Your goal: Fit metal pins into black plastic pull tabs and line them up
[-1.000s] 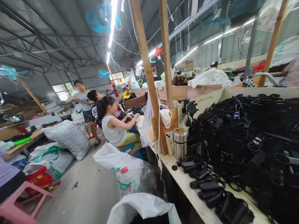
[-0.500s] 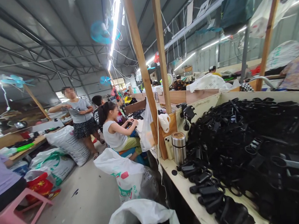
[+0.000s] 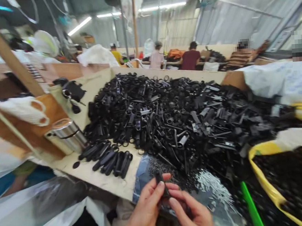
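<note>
Near the bottom centre, my left hand [image 3: 148,206] pinches a small black part [image 3: 161,181] between thumb and fingers. My right hand [image 3: 190,210] closes on the lower end of the same part, its thumb and fingers pressed together. Beyond both hands a large heap of black plastic parts [image 3: 166,108] fills the wooden bin. Several black pieces [image 3: 113,160] lie side by side on the pale table edge to the left of my hands. Thin silvery pins [image 3: 214,184] are piled just right of my hands, and a blue cloth [image 3: 142,175] lies left of them.
A steel flask [image 3: 69,134] stands at the left by a wooden post [image 3: 9,54]. White sacks [image 3: 93,213] are at the lower left. A yellow-edged bag [image 3: 266,180] of black bits and a green strip [image 3: 252,205] are at the right. Several people sit in the background.
The view has swung right and down from the aisle to the bin. Both my hands, out of sight before, now show with the black part between them.
</note>
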Demonstrator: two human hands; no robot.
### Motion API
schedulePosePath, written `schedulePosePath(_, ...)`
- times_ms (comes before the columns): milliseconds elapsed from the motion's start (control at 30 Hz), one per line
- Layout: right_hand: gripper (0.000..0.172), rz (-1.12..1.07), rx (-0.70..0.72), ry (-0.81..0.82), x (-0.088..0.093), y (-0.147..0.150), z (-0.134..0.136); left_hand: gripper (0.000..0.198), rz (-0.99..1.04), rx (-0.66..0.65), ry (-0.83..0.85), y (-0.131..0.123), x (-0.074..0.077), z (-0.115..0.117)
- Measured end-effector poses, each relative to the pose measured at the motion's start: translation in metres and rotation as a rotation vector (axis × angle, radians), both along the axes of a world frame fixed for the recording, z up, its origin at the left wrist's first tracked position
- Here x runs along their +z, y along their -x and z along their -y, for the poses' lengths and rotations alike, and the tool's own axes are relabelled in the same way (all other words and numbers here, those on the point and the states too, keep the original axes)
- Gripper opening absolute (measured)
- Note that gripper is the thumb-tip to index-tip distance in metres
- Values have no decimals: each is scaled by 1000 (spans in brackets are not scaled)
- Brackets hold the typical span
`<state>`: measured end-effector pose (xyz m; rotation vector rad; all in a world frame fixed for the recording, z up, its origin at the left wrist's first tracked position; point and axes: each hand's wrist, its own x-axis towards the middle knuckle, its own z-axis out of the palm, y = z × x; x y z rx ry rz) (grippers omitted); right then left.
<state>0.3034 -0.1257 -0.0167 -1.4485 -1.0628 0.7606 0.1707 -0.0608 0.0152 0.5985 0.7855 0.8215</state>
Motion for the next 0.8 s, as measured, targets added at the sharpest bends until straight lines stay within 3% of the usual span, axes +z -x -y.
schedulePosePath(233,42,2,34,38,0,10,1,44,-9,-40,84,9,7,-2)
schedulePosePath(400,37,85,44,17,22,-18,0,40,69,-97,134,27,13,-8)
schedulePosePath(467,30,120,123,10,37,-35,-2,47,119,-179,200,37,19,-11)
schedulePosePath(533,23,173,305,20,52,-46,-3,55,54,-274,228,44,24,-12)
schedulePosePath(667,21,320,624,38,73,-45,-5,41,-173,-632,-4,43,21,-3)
schedulePosePath(733,19,292,638,38,75,-44,-9,29,-229,-762,-77,39,12,2)
schedulePosePath(800,20,251,487,38,71,-53,-18,34,-257,-705,-59,35,3,6)
